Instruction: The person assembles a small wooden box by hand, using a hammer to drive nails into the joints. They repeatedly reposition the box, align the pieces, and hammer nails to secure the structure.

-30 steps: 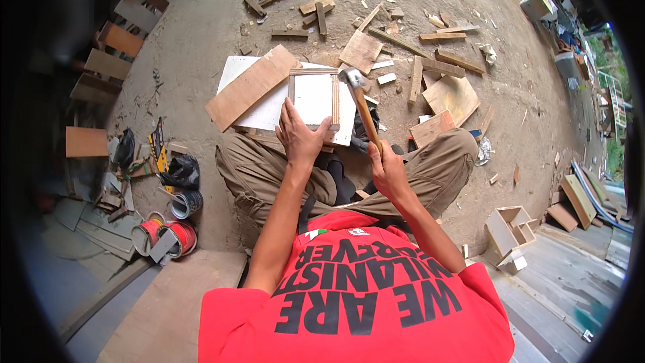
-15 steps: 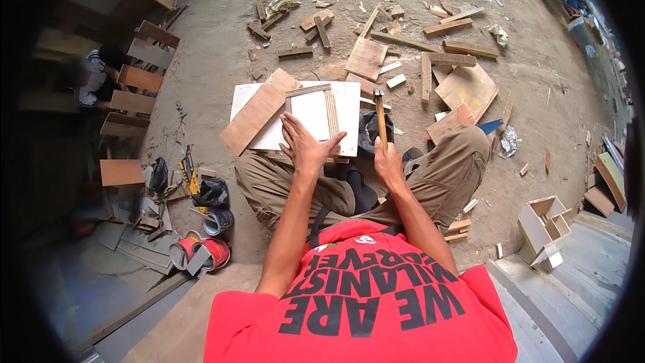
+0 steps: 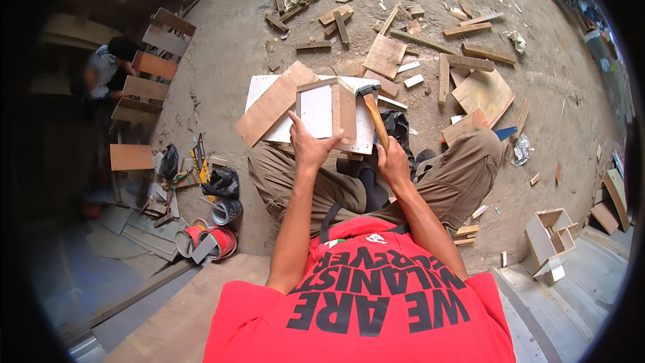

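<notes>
I sit cross-legged on a dirt floor. My left hand (image 3: 310,142) grips the near edge of a small open wooden box frame (image 3: 327,109), holding it upright on a white board (image 3: 366,133) across my lap. My right hand (image 3: 394,161) is closed around the wooden handle of a hammer (image 3: 371,106). The hammer's metal head touches the frame's right top corner. A flat brown plank (image 3: 274,103) lies slanted on the board, left of the frame.
Several wood offcuts and plywood pieces (image 3: 482,91) lie scattered ahead and to the right. Paint cans (image 3: 201,240) and tools sit at my left. A small wooden box (image 3: 549,234) stands at right. Another person (image 3: 107,67) crouches by stacked boards at far left.
The hammer was raised away from the frame half a second ago and has come down onto its right corner. My left hand stays on the frame. The view has shifted slightly.
</notes>
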{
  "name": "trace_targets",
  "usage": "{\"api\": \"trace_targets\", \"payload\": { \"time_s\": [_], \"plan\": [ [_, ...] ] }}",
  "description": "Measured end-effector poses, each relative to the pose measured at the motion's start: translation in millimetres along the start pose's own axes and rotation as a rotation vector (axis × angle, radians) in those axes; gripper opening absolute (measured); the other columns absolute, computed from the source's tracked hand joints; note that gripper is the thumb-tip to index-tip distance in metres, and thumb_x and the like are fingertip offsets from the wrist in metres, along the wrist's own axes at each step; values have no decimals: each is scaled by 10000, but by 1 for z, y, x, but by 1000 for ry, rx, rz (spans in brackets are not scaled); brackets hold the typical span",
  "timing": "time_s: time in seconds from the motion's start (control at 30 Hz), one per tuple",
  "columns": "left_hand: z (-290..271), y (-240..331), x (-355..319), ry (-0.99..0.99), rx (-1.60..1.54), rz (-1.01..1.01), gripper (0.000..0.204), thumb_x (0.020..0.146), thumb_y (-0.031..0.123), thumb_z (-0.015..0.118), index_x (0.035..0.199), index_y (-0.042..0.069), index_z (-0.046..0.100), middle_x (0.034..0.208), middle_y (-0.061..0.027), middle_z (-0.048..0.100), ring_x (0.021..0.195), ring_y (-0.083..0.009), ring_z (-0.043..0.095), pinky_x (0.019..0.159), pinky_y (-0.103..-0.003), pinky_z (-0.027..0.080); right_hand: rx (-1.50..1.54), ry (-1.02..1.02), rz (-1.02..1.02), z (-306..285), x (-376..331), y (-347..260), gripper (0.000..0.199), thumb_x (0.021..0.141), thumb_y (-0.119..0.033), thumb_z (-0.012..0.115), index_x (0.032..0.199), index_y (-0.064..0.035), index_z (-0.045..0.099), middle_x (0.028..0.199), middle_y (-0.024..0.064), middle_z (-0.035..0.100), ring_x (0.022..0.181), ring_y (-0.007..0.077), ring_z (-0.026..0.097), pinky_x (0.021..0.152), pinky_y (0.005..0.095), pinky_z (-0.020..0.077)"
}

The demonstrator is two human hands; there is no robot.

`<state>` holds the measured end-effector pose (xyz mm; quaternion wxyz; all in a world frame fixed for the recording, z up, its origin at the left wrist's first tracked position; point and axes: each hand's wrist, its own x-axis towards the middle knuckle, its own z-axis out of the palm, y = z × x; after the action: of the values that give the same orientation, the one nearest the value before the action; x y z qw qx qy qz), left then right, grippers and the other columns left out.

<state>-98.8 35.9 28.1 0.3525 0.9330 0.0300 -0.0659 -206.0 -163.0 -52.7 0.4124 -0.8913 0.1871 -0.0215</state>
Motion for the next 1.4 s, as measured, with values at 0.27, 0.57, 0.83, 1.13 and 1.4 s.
{"api": "trace_targets", "payload": {
  "time_s": [0.27, 0.57, 0.83, 1.13, 1.4],
  "plan": [
    [-31, -14, 47, -289, -1295, -187, 852, 800, 686, 623, 1399, 97, 474, 1303, -115, 553, 1180, -236, 564, 938, -434, 496, -7, -109, 110, 7, -5, -18, 344, 960, -290, 661, 1082, 31, 630, 887, 291, 696, 885, 432, 702, 750, 480, 529],
    [-40, -24, 101, 187, -695, 163, 1400, 657, 561, 840, 1546, -150, 25, 1443, -333, 426, 1366, -377, 451, 1131, -376, 392, 1011, -130, 64, -62, -65, -78, 430, 1089, -445, 428, 1000, -44, 556, 608, -61, 370, 421, 16, 309, 367, 202, 204],
    [-12, -7, 108, 54, -152, 103, 1544, 515, 591, 929, 1614, 64, -19, 1484, -368, 323, 1393, -514, 342, 1167, -558, 330, 139, -1017, -288, -126, -80, -205, 390, 1074, -348, 500, 1025, 11, 646, 600, 115, 506, 529, 182, 474, 531, 369, 410],
    [-10, -37, 92, 146, -576, 113, 1196, 705, 632, 768, 1589, 39, 223, 1507, -286, 417, 1410, -351, 425, 1118, -505, 392, 760, -601, 88, -150, -66, -169, 348, 1052, -366, 571, 867, -79, 508, 608, -58, 468, 487, 30, 421, 426, 226, 346],
    [-56, -6, 29, -385, -1914, 19, 889, 829, 735, 444, 1488, 140, 405, 1471, -144, 461, 1337, -363, 480, 1036, -595, 412, 841, 50, 144, -143, -39, -137, 290, 1038, -295, 609, 874, -94, 480, 572, -63, 415, 388, 33, 361, 329, 225, 264]
  ]
}}
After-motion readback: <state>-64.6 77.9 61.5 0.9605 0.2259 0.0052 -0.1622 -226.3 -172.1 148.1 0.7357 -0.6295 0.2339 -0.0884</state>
